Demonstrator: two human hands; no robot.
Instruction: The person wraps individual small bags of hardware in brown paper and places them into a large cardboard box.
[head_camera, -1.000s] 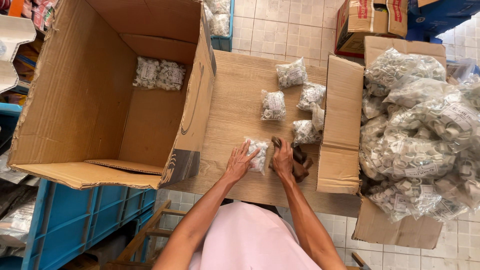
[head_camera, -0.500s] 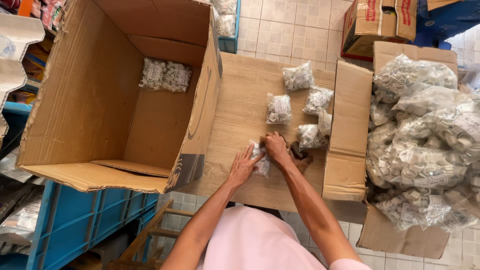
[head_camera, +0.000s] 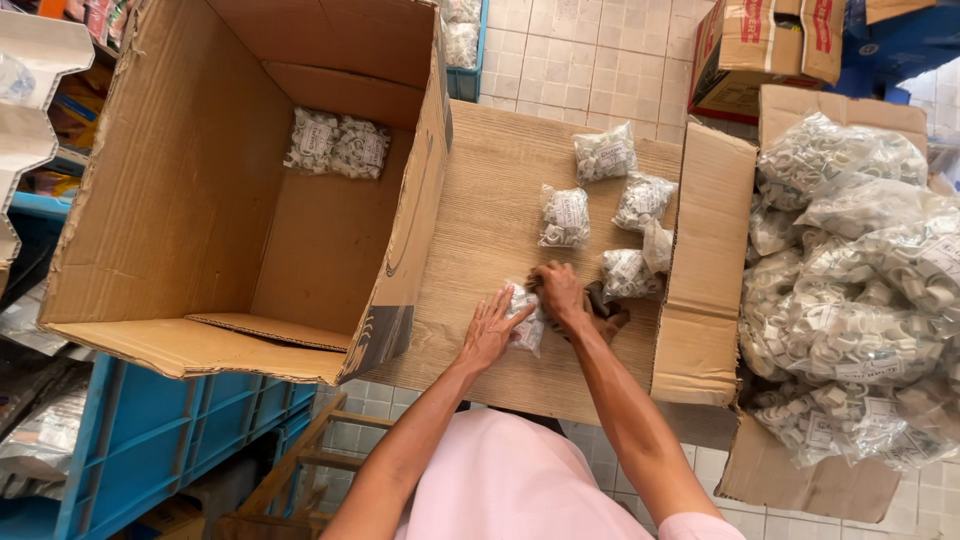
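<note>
My left hand (head_camera: 492, 328) lies flat with spread fingers on a small clear bag of white plastic clips (head_camera: 526, 322) on the wooden table (head_camera: 480, 220). My right hand (head_camera: 560, 292) has its fingers closed at the top of the same bag, just above a brown bundle (head_camera: 603, 315) that lies to its right. Several more such bags (head_camera: 565, 217) lie farther back on the table.
A large open cardboard box (head_camera: 180, 200) stands at the left with two clip bags (head_camera: 338, 146) at its far end. A second box (head_camera: 700, 260) at the right is heaped with clip bags (head_camera: 850, 290). Blue crates (head_camera: 170, 430) sit below left.
My right hand left the brown bundle and moved left onto the top of the clip bag. My left hand stayed pressed on the bag.
</note>
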